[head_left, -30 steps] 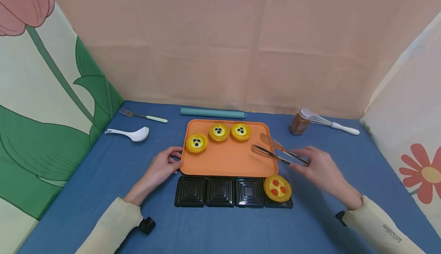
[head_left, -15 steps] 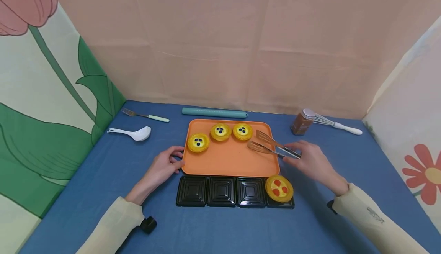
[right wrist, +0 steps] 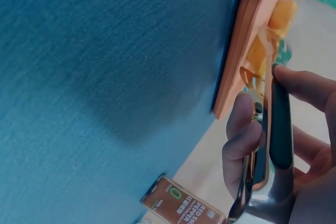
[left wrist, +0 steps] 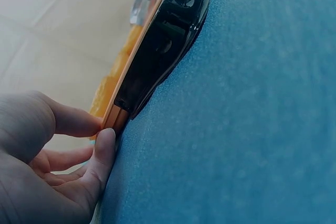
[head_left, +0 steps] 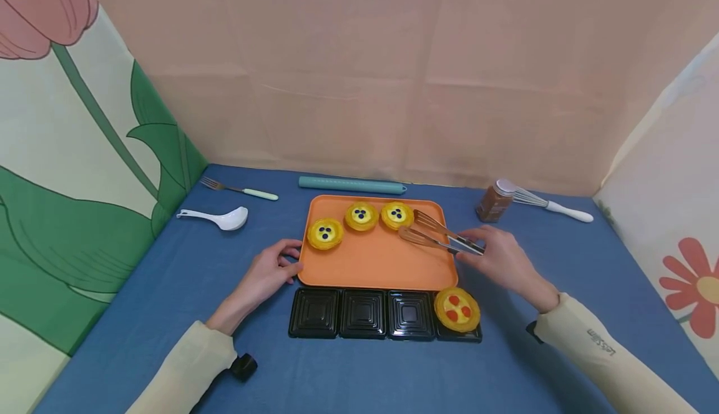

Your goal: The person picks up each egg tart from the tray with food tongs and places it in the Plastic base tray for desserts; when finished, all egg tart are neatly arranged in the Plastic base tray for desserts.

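Observation:
My left hand (head_left: 268,268) pinches the left edge of an orange tray (head_left: 359,270) between thumb and fingers. In the left wrist view the thumb (left wrist: 105,150) presses against the tray's rim. Three egg tarts with dark dots lie on the tray: a left one (head_left: 325,233), a middle one (head_left: 361,216) and a right one (head_left: 397,215). My right hand (head_left: 500,258) grips metal tongs (head_left: 449,239), whose jaws stand apart over the tray's right side, close to the right tart. In the right wrist view the fingers wrap round the tongs' dark handle (right wrist: 281,129).
A black compartment tray (head_left: 364,314) lies in front, with a red-dotted tart (head_left: 457,310) in its rightmost compartment. Behind are a teal rolling pin (head_left: 352,185), fork (head_left: 241,189), white ladle (head_left: 219,218), brown spice jar (head_left: 494,202) and whisk (head_left: 553,205).
My right hand has moved the tongs left and slightly away from me, nearer the right tart. The left hand keeps its place on the tray's edge; the tarts stay put.

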Demonstrator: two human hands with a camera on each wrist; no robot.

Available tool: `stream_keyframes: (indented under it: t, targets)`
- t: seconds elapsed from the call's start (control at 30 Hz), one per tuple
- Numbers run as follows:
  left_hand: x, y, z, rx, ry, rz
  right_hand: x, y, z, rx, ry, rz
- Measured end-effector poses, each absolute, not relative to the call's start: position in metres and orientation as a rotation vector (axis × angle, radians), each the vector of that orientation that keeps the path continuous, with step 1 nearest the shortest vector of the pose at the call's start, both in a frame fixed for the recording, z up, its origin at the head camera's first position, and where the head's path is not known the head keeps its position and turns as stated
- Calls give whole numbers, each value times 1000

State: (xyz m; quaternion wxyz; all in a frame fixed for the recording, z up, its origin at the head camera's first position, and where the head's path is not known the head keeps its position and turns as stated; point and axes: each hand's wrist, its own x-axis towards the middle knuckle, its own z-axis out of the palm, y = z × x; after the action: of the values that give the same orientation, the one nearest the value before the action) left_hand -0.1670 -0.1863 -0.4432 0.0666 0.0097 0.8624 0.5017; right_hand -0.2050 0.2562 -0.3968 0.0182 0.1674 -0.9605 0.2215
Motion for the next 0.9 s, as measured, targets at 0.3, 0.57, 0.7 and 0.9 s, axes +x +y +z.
stream_keyframes:
  t: [0.3,0.57,0.7,0.9]
  targets:
    - [-167,-186,-442,16,2599,1506,-205,255,-399,529,-2971,694]
    - [-167,-186,-442,19,2596,1511,-202,252,-395,570,-2962,667]
    - [-166,-185,-442,22,2596,1512,-201,251,-396,590,-2954,656]
    - [-164,-185,-440,37,2592,1522,-200,251,-396,608,-2938,644]
